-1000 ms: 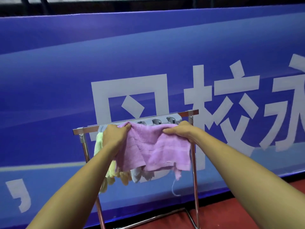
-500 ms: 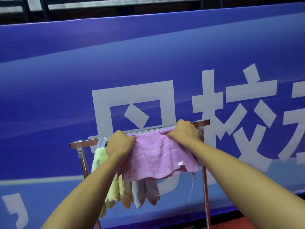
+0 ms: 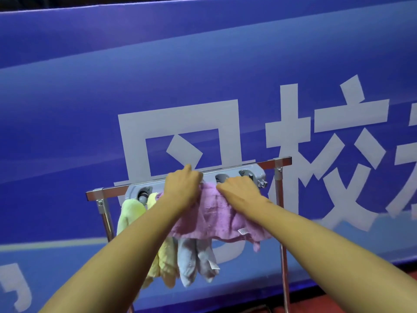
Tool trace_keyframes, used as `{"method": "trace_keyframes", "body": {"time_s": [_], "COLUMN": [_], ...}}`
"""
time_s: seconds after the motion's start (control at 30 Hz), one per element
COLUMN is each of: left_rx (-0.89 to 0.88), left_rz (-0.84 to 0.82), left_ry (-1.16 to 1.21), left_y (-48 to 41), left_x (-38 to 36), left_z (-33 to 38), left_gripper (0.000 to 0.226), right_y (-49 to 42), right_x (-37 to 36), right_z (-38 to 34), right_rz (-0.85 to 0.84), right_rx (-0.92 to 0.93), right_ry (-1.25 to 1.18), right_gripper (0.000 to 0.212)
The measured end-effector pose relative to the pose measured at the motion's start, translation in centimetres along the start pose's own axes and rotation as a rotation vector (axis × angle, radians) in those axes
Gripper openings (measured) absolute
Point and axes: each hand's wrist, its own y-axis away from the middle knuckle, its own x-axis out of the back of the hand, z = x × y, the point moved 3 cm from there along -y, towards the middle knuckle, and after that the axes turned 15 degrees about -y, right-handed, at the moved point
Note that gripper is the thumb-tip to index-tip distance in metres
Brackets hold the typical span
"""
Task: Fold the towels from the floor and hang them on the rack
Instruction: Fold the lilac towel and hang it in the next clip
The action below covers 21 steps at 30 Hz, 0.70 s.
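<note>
Evenly and softly lit, dim along 12 o'clock. Faint glare on the chrome rack bar (image 3: pixel 110 192). Slightly soft throughout, bowed by wide-angle distortion toward 9 and 3 o'clock.

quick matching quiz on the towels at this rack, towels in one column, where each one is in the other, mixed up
Things:
1. purple towel
2. green towel
3. grey towel
4. yellow towel

Places:
a. furthest left on the grey holder
b. between the green and grey ones
c. gripped by the left hand and right hand
d. below the purple one's hem, rightmost of the hanging three

Pairs: 1-c, 2-a, 3-d, 4-b
</note>
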Motion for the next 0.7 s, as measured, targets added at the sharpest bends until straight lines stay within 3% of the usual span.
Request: {"method": "trace_keyframes", "body": {"time_s": [0.1, 0.23, 0.43, 0.53, 0.7], "left_rx": [-0.144, -0.14, -0.062, -0.01, 0.063], "left_rz": [-0.006, -0.088, -0.039, -0.023, -0.008], "left_ry": [-0.139, -0.121, -0.076, -0.06, 0.015], "left_y": [0.7, 2.1, 4.2, 4.2, 4.3], "left_x": [0.2, -0.2, -0.6, -0.6, -1.1], "left_z": [1.8, 3.5, 4.8, 4.5, 3.2], "left_gripper": [0.02, 0.021, 0.019, 0.018, 0.032], "right_y": [0.7, 0.9, 3.1, 4.5, 6.2], "right_x": [-0.2, -1.0, -2.7, -3.7, -4.2], "right_z": [0.2, -0.4, -0.3, 0.4, 1.8], "right_rz": [-0.004, -0.052, -0.053, -0.008, -0.082], "right_rx": [0.017, -0.045, -0.322, -0.508, -0.603], "right_ry": [0.033, -0.015, -0.402, -0.587, -0.477], "right_gripper": [0.033, 0.028, 0.016, 0.037, 0.056]}}
